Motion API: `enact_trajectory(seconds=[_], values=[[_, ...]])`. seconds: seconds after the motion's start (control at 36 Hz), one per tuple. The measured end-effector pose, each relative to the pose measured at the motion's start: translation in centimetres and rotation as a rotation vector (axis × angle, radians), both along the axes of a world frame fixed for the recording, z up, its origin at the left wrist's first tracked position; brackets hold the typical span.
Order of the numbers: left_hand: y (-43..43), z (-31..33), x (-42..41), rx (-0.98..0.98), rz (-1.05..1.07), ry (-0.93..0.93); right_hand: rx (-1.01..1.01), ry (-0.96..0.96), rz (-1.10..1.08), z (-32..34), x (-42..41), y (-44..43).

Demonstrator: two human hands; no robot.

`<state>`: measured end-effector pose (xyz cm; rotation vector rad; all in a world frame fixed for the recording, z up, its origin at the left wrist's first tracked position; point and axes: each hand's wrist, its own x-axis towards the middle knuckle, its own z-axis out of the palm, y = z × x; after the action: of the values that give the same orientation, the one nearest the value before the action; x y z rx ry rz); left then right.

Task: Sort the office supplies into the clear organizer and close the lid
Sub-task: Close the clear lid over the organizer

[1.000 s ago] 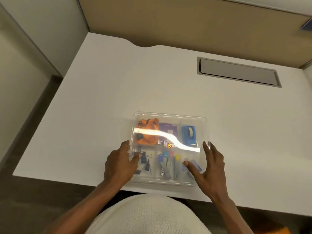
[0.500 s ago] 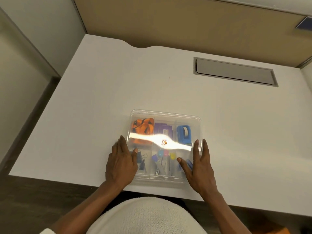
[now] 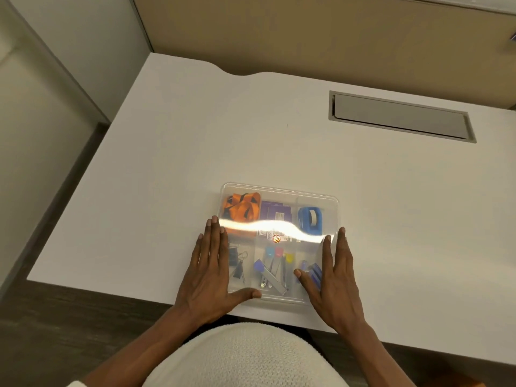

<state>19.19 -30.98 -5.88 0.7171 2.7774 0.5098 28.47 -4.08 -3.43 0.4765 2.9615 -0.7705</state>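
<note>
Our left hand (image 3: pixel 208 270) lies flat and open, fingers together and stretched forward, along the left edge of the lid (image 3: pixel 279 216), with the thumb turned in across the near left corner. Our right hand (image 3: pixel 333 277) lies the same way along the right edge, palm down, fingers straight, thumb reaching in over the near right part of the lid. Neither hand is closed around anything; both simply press down from above. The clear organizer (image 3: pixel 332 202) sits on the white desk (image 3: pixel 251 129) close to its near edge, right in front of us, and the lid covers it from corner to corner, a bright streak of light running across its top. Through the plastic we can see the supplies already in their compartments: an orange strap (image 3: pixel 240 205) at far left, a purple packet (image 3: pixel 275 210) in the far middle, a blue tape dispenser (image 3: pixel 310 219) at far right, black binder clips (image 3: pixel 237 261) at near left, and small tools with coloured caps (image 3: pixel 275 263) in the near middle. We see no loose items on the desk, so we judge the sorting finished. What seems left is only to make sure the lid is seated all round; we cannot tell whether it has snapped shut at every edge, and the far corners are untouched by our hands.
</note>
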Motion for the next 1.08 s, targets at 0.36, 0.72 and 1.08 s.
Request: enact_trajectory(seconds=[0.36, 0.72, 1.08], values=[[-0.3, -1.0, -1.2, 0.011, -0.007, 0.029, 0.083, 0.003, -0.047, -0.8, -0.9, 0.0], [0.8, -0.4, -3.3, -0.060, 0.026, 0.040, 0.205, 0.075, 0.042, -2.8, -0.9, 0.2], [1.3, -1.5, -4.1, 0.021, -0.025, 0.066, 0.143, 0.080, -0.011, -2.2, -1.3, 0.0]])
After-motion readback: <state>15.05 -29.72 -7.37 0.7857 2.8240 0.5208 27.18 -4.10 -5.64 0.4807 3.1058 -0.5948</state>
